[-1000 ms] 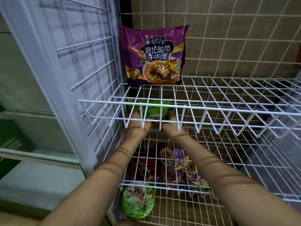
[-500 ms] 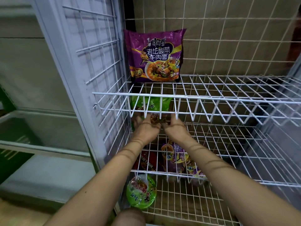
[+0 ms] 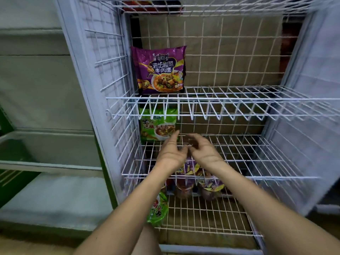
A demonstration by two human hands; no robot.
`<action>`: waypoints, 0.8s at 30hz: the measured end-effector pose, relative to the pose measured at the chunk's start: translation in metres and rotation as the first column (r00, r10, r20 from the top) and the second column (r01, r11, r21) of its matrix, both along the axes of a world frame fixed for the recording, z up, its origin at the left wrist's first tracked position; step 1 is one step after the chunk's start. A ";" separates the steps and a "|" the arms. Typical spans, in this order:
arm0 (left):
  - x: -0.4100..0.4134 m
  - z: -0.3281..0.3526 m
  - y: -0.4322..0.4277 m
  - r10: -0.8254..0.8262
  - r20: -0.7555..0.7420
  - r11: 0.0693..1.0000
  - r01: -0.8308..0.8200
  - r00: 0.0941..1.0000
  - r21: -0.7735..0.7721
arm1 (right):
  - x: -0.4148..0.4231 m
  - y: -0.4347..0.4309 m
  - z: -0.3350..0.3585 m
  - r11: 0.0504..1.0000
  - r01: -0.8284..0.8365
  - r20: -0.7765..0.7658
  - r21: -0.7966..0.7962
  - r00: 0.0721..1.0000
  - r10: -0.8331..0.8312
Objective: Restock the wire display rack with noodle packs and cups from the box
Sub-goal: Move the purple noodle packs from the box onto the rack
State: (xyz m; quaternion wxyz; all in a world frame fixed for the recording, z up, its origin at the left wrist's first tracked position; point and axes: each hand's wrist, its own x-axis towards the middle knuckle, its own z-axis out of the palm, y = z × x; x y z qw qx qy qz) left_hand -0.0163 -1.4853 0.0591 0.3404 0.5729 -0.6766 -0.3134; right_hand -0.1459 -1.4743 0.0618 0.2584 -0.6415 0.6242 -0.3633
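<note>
The green noodle pack [image 3: 156, 129] stands upright at the back left corner of the middle shelf [image 3: 248, 153] of the wire display rack [image 3: 117, 115]; its long axis runs up and down, its printed face turns out towards the front, and its top edge sits behind the wires of the upper shelf [image 3: 239, 98]. Both hands are just in front of it, over the middle shelf; the left hand [image 3: 172, 155] has its fingers straight and its grip released, fingertips near the pack's lower right corner; whether they touch it I cannot tell. The right hand [image 3: 206, 153] is just beside the left, fingers loosely bent, its grip released too and holding nothing. On the upper shelf a purple noodle pack [image 3: 160, 70] stands the same way, upright in the back left corner, face to the front. On the lower shelf sit purple cups [image 3: 211, 188] and a red cup [image 3: 184, 192]; a green cup [image 3: 158, 208] lies tilted at the front left, its lid turned outward.
</note>
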 end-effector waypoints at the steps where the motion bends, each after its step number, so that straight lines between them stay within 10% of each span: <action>1: -0.006 0.000 0.007 -0.014 -0.011 1.000 0.014 1.000 -0.009 | -0.005 0.007 -0.001 1.000 0.024 0.006 0.004 1.000 -0.024; 24: -0.192 -0.050 0.110 -0.570 -0.188 0.798 0.483 0.800 -0.361 | -0.170 0.165 -0.052 0.812 0.535 0.229 -0.234 0.842 -0.488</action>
